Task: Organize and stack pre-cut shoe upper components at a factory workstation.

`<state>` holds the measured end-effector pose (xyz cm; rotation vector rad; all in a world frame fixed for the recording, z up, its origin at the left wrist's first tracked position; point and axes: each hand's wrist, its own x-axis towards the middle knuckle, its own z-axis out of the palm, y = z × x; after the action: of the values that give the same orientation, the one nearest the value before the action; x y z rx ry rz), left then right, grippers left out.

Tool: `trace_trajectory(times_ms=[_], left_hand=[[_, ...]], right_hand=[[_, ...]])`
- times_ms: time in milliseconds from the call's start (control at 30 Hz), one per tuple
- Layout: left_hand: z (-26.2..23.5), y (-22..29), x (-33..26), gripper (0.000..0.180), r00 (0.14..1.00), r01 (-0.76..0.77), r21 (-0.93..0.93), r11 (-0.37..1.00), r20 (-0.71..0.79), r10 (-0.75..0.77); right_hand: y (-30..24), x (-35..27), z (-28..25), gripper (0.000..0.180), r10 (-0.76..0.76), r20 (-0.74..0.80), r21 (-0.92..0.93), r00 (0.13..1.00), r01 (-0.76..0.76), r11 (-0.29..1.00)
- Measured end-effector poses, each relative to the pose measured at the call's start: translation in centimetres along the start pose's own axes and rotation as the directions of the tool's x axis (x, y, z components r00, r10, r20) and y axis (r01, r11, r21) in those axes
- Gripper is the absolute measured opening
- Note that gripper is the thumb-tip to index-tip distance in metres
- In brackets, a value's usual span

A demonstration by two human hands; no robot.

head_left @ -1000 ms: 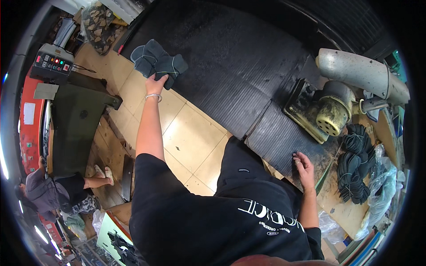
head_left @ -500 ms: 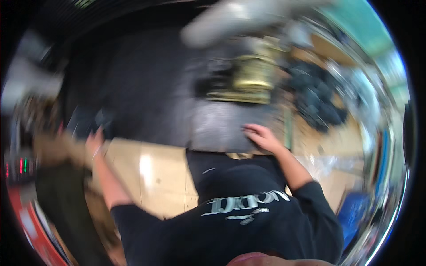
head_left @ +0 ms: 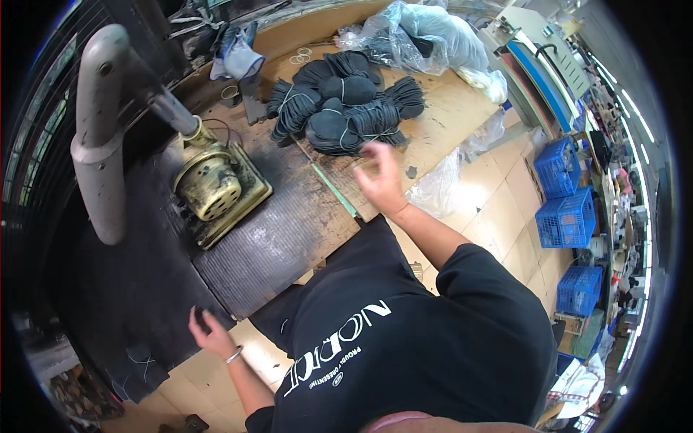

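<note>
Surface (head_left: 249, 270): While its left and middle parts are black, the middle ribbed, its far right part is plain brown.
Floor (head_left: 498, 216): pale tiles, seen to the right of the surface and along its near edge.
Shirt (head_left: 433, 332): black with pale lettering, filling the near middle.
Pipe (head_left: 101, 159): grey and bent, on the far left, ending in a thinner tube that slopes down toward the right.
Motor (head_left: 209, 191): round, dull yellow, stained dark; it sits on a flat base at the surface's middle, right of the pipe.
Pile of bundles (head_left: 332, 130): flat dark pieces, tied up, lying together on the brown part at the far middle.
Bag (head_left: 444, 36): clear, crumpled plastic, just beyond the pile, to its right.
Crates (head_left: 570, 222): blue, three of them in a row at the right.
Tied bundle (head_left: 137, 375): dark, on the surface's near left corner.
Right hand (head_left: 381, 180): blurred, fingers and thumb apart, at the pile's near edge; cannot tell whether it touches.
Left hand (head_left: 209, 335): fingers spread and slightly bent, over the surface's near edge, between motor and tied bundle.
Green strip (head_left: 336, 191): narrow, along the seam between black and brown.
Bracelet (head_left: 234, 354): silvery, round the left wrist.
</note>
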<state>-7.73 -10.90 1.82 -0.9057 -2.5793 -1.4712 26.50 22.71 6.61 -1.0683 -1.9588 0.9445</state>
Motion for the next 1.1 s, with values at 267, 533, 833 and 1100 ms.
trace_trajectory(times_ms=[267,533,833,1100], left_hand=[[10.4,8.2,-4.6,0.028,0.955,0.084,-0.327,0.941,0.296,0.018],[9.6,9.5,-5.9,0.027,0.921,0.090,-0.234,0.968,0.389,0.008],[14.6,14.4,-3.9,0.059,0.669,0.374,-0.457,0.807,0.736,0.106],[20.1,17.7,-1.0,0.089,0.562,0.553,-0.657,0.513,0.748,0.353]], right_hand=[[3.6,5.0,-0.2,0.122,0.033,-0.565,-0.371,0.824,-0.289,0.882],[5.2,7.2,-4.7,0.110,0.141,-0.622,-0.060,0.770,-0.226,0.972],[3.1,2.2,-10.1,0.037,0.553,-0.109,0.926,0.826,-0.118,0.360],[-1.4,-0.9,3.1,0.084,0.323,0.245,0.815,0.914,-0.375,0.442]])
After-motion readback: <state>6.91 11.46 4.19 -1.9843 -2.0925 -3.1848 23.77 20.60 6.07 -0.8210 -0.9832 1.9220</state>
